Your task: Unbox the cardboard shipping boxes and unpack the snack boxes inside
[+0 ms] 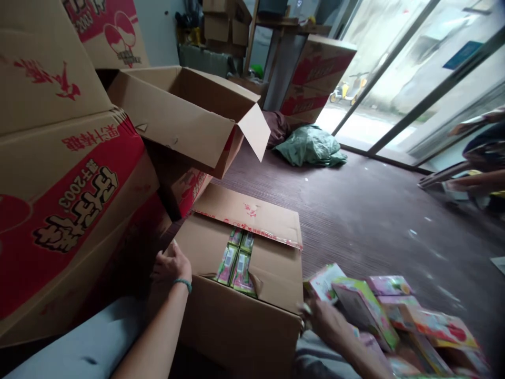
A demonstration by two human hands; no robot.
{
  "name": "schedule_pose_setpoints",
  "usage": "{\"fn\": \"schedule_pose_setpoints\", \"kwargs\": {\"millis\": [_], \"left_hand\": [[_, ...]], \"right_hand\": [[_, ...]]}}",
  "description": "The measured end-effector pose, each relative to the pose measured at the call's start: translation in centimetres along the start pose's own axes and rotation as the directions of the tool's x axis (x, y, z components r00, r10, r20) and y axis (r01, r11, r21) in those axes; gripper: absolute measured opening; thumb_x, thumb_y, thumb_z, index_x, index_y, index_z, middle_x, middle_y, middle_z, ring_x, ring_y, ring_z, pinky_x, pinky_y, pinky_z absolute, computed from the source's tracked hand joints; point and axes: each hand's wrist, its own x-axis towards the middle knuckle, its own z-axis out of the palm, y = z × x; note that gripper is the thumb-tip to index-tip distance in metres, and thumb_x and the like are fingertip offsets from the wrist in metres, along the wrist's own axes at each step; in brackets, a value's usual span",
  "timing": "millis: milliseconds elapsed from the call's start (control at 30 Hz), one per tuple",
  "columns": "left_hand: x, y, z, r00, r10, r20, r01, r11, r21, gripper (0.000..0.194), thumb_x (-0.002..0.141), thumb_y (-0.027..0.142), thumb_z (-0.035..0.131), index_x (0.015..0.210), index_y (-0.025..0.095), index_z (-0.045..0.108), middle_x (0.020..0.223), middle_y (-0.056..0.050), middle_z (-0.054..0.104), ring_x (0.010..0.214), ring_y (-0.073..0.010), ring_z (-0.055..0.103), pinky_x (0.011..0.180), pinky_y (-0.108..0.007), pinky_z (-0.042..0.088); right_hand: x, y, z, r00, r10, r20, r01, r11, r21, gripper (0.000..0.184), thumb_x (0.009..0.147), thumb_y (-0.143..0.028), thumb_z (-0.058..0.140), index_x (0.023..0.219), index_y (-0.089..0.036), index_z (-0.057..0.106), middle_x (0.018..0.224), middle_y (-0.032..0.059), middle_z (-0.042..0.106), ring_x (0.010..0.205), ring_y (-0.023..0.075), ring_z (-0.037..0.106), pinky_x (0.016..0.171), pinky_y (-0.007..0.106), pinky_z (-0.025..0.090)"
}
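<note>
A brown cardboard box [236,326] stands in front of me with its flaps partly open, and several green and pink packets [235,263] show in the gap. My left hand [170,265], with a green band at the wrist, grips the box's left edge with curled fingers. My right hand [321,318] lies at the box's right side among a pile of colourful small boxes [394,316]. Its fingers are blurred, touching a pink and green small box [323,281].
Large red-printed cartons [59,184] are stacked on the left, one open carton [185,110] leaning over them. More cartons [315,79] and a green bag [310,146] lie by the glass doors. Another person's arms [469,181] show at the right edge. Dark carpet [366,210] stretches between.
</note>
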Motion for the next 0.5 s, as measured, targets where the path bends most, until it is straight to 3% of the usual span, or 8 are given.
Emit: {"fn": "schedule_pose_setpoints", "kwargs": {"millis": [67,133,267,367,500], "left_hand": [[-0.1,0.0,0.2,1.0,0.016,-0.015,-0.017,0.999,-0.04,0.073,0.082,0.073,0.023,0.131,0.023,0.046,0.135,-0.023,0.041,0.123,-0.0456,0.037,0.095,-0.067,0.026],[0.1,-0.3,0.5,0.997,0.069,-0.024,-0.069,0.997,-0.034,0.069,0.083,0.071,0.026,0.128,0.025,0.05,0.138,-0.02,0.038,0.124,-0.0434,0.037,0.098,-0.065,0.025],[0.8,-0.7,0.8,0.982,0.188,-0.02,-0.188,0.982,0.005,0.064,0.085,0.067,0.029,0.123,0.022,0.056,0.141,-0.019,0.035,0.125,-0.0381,0.039,0.1,-0.057,0.03],[1.0,-0.6,0.8,0.983,0.185,-0.017,-0.185,0.983,0.019,0.063,0.086,0.065,0.029,0.124,0.022,0.056,0.139,-0.018,0.036,0.125,-0.0364,0.039,0.1,-0.054,0.032],[1.0,-0.7,0.6,0.981,0.194,-0.01,-0.193,0.981,0.033,0.062,0.085,0.066,0.029,0.121,0.023,0.056,0.133,-0.017,0.041,0.122,-0.036,0.042,0.098,-0.054,0.035]], "right_hand": [[3.7,-1.4,-3.5,0.978,-0.135,-0.16,0.105,0.977,-0.186,0.02,0.089,-0.03,0.047,0.097,-0.02,0.063,0.096,0.0096,0.065,0.078,0.0217,0.063,0.061,0.027,0.039],[8.2,-2.5,-5.8,0.914,-0.284,-0.289,0.186,0.928,-0.324,0.036,0.09,-0.036,0.048,0.122,-0.02,0.052,0.118,0.013,0.056,0.086,0.0224,0.062,0.061,0.027,0.041],[15.2,-1.8,-6.8,0.878,-0.413,-0.243,0.255,0.832,-0.492,0.051,0.086,-0.038,0.055,0.132,-0.017,0.044,0.124,0.016,0.051,0.094,0.026,0.06,0.064,0.029,0.045],[16.8,-0.5,-6.3,0.866,-0.457,-0.204,0.27,0.77,-0.578,0.045,0.087,-0.017,0.046,0.131,-0.009,0.043,0.119,0.0184,0.054,0.097,0.026,0.059,0.069,0.03,0.046],[16.0,-1.0,-7.7,0.881,-0.438,-0.179,0.227,0.724,-0.651,0.039,0.088,-0.001,0.028,0.116,-0.005,0.054,0.102,0.0181,0.061,0.084,0.0227,0.062,0.063,0.028,0.042]]}}
